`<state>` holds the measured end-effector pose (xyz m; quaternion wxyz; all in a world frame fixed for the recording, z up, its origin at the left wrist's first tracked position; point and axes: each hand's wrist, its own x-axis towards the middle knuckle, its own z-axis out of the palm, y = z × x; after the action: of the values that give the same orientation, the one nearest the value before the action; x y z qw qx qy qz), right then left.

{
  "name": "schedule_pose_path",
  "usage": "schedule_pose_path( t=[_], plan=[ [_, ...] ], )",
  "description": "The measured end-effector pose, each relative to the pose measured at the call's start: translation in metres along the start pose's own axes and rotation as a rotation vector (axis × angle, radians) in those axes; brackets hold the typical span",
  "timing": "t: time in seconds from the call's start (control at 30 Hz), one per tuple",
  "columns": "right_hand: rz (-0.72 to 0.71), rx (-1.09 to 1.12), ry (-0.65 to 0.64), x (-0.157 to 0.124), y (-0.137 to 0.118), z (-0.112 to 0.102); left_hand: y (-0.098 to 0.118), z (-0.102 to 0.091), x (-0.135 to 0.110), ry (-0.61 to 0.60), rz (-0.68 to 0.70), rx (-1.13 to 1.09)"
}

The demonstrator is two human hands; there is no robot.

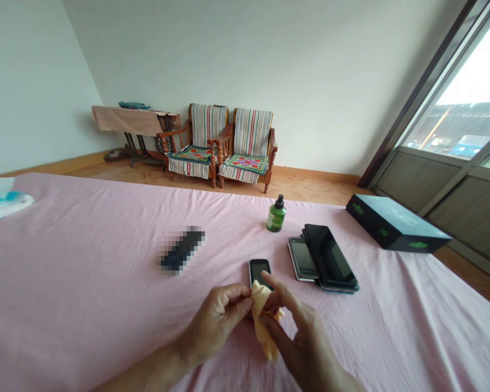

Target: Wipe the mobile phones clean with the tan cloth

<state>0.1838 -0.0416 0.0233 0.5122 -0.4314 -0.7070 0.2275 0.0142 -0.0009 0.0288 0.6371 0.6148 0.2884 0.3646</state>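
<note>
My left hand [218, 318] pinches the edge of a small yellow cloth [263, 326] between thumb and fingertips. On the cloth's other side, my right hand [300, 332] grips it with the thumb, its index finger raised. Just beyond the fingers a small dark-screened phone [258, 270] lies on the pink cover, its lower part hidden by the cloth and hands. To the right of it sit a grey-screened phone [302, 258] and a stack of larger black devices [330, 258]. A green bottle with a black top [276, 215] stands upright behind them.
A blurred-out dark object [182, 250] lies to the left on the pink cover [106, 305]. A black box [396, 223] is at the far right edge, a white and blue packet [6, 201] at the far left. Two wooden chairs [247, 136] stand by the wall.
</note>
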Motion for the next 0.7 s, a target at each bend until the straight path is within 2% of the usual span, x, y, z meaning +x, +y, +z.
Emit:
schedule_pose_path(
  t=[0.23,0.4,0.5,0.6,0.7],
  plan=[
    [0.069,-0.021,0.063,0.000,0.000,-0.005,0.002,0.000,0.000,0.039,-0.011,-0.038],
    [-0.034,-0.055,-0.050,-0.004,0.002,0.000,0.003,0.003,-0.001,-0.072,-0.019,-0.251],
    [-0.059,-0.064,-0.087,-0.003,0.001,0.002,0.001,0.001,0.000,0.031,-0.011,-0.189],
    [-0.035,-0.100,0.042,0.000,-0.002,-0.001,-0.005,-0.005,0.002,0.161,-0.033,-0.125],
    [0.008,-0.156,0.160,0.003,-0.005,-0.006,-0.012,-0.010,0.002,0.194,-0.105,-0.260]
  ],
)
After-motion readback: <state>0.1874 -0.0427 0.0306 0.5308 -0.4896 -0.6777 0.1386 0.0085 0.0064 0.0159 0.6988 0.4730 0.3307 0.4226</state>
